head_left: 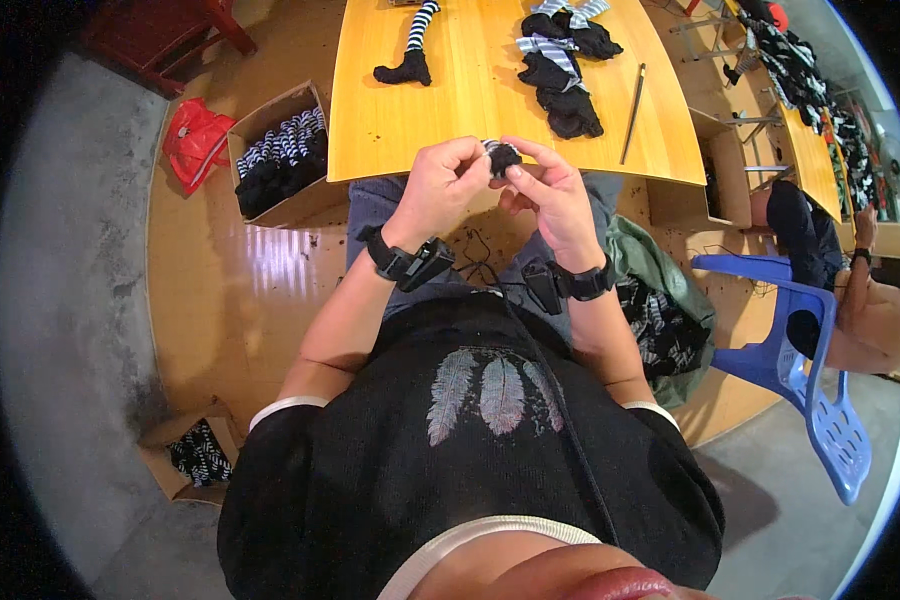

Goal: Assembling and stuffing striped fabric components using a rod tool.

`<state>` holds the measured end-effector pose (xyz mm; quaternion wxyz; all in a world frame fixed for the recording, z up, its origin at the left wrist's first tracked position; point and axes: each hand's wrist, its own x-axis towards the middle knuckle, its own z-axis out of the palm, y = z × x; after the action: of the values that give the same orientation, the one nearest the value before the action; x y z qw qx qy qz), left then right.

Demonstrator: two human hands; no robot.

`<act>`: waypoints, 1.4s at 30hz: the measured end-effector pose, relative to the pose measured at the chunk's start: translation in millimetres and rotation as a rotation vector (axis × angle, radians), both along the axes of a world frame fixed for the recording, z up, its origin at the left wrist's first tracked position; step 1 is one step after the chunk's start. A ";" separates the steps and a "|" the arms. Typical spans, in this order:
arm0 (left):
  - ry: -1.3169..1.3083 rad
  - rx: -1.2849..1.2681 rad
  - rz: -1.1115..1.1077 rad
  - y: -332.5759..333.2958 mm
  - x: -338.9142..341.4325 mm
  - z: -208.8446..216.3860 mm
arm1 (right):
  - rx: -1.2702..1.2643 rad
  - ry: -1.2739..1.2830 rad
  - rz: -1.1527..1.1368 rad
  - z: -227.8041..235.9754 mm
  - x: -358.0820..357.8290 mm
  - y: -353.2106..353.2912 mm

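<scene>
Just over the table's near edge, a small black-and-white striped cloth piece (503, 160) is bunched between my two hands. My left hand (436, 188) is closed, pinching its left side with thumb and forefinger. From the other side, my right hand (552, 192) grips it with thumb and fingers. Most of the piece is hidden by my fingers. Beyond my hands on the yellow table (470, 95) lies a striped stuffed leg with a black boot (406, 70). To its right is a loose heap of black and striped cloth pieces (562, 75).
A thin dark stick (633, 115) lies at the table's right. Left of the table, a cardboard box (315, 190) holds several striped legs. A green sack (690, 340) of dark cloth and a blue plastic chair (780, 330) stand right; another person (870, 300) sits beyond.
</scene>
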<state>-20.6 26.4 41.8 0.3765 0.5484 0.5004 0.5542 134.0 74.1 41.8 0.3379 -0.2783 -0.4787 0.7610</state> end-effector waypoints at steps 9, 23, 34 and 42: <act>0.213 0.099 -0.047 -5.9 -0.9 14.0 | -0.176 0.108 0.070 5.7 2.3 -2.3; 0.614 0.431 -0.118 -12.0 18.0 15.1 | 0.053 0.045 -0.196 -4.9 -7.0 -10.5; 0.402 0.374 -0.037 -3.7 27.6 -16.0 | 0.259 -0.063 -0.454 -31.4 -16.5 -1.9; -0.659 -0.414 -0.152 6.3 16.3 -13.6 | 0.859 -0.399 -0.361 -27.3 -12.9 -9.6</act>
<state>-4.3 32.7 28.2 0.6595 0.2889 0.4119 0.5585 121.1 64.4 14.6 0.4499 -0.3324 -0.7482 0.3568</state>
